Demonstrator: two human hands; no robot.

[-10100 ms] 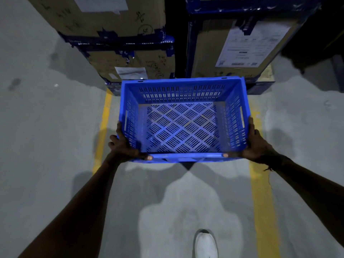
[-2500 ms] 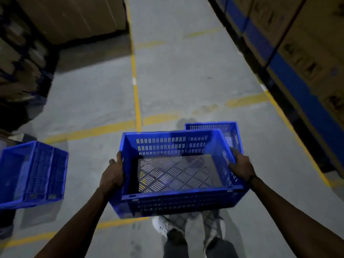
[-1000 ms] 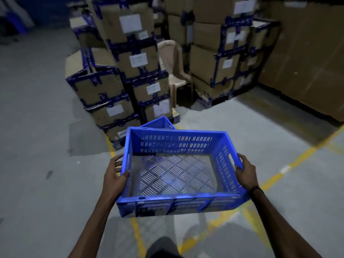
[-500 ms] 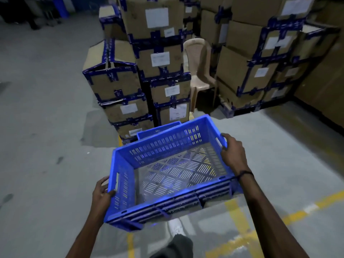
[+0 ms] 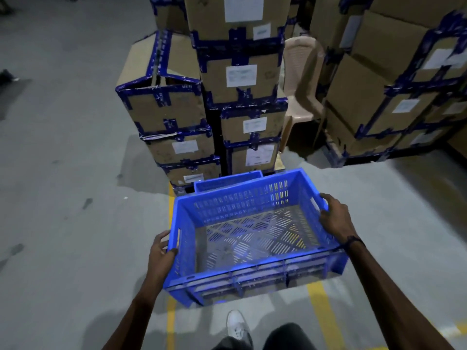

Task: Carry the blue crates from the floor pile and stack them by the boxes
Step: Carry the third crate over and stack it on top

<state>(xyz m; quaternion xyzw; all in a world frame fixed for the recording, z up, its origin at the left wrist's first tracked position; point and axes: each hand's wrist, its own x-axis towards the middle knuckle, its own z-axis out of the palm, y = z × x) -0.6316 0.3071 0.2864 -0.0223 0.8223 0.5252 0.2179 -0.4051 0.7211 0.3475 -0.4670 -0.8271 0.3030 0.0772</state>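
Note:
I hold an empty blue slotted crate [image 5: 249, 274] in the air in front of me, tilted slightly down to the left. My left hand [image 5: 160, 251] grips its left wall and my right hand [image 5: 334, 219] grips its right rim. Beyond it, another blue crate [image 5: 227, 181] stands on the floor, mostly hidden by the one I carry. That crate sits right at the foot of the stacked cardboard boxes [image 5: 240, 79] bound with blue tape.
A beige plastic chair [image 5: 300, 82] stands between the box stack and more taped boxes [image 5: 394, 92] at the right. Yellow floor lines [image 5: 322, 309] run under me. My white shoe [image 5: 236, 327] is below the crate. Grey concrete floor spreads to the left.
I have walked closer to the box stack; the boxes and the floor crate loom larger. The carried crate has levelled out from its steeper leftward tilt. Both hands keep their hold.

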